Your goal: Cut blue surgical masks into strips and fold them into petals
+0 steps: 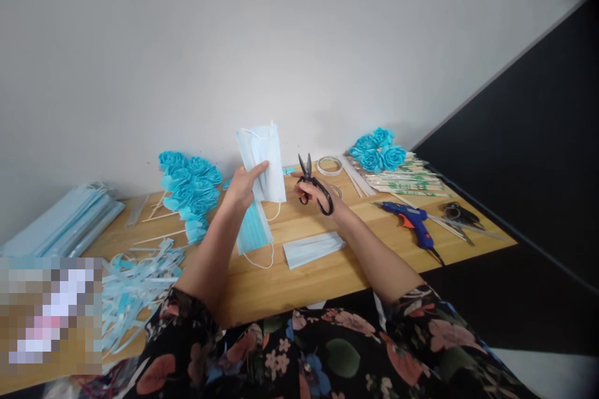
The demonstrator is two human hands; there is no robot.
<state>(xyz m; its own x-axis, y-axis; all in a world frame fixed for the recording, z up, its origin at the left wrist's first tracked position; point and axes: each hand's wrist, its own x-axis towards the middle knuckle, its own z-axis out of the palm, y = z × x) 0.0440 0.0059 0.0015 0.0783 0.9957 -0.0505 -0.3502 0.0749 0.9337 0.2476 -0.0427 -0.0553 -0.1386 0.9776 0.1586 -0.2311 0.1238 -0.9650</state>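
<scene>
Several stacked masks (56, 218) lie at the far left of the wooden table (266, 290), near the wall (299, 43). In front of them, a little to the right, spreads a loose heap of pale blue strips (145, 280). Behind that heap sit bright blue flowers (189, 184), crowded together, with thin sticks (159, 238) beside them.

Next comes the left hand (244, 186), raised just right of these flowers. Its grip is narrow, pinching a mask (271, 165) that stands nearly upright, the thumb laid across the front. A second mask (255, 227), bluer, shows below; it is hard to tell whether it hangs from the same hand or rests on the wood.

Farther right, a flat piece (311, 251) lies on the table. Beyond it, the right hand (312, 192) grips black scissors (306, 168) by the handles, blades pointing up and parted in a narrow V, near the mask but apart from it.

Behind lies a tape roll (330, 173), then pale strips (358, 177), then more flowers (378, 151) resting on wrapped sticks (409, 182). Nearer the front is a blue glue gun (412, 218), nozzle to the left, and, at the far right, a dark tool (461, 215)
</scene>
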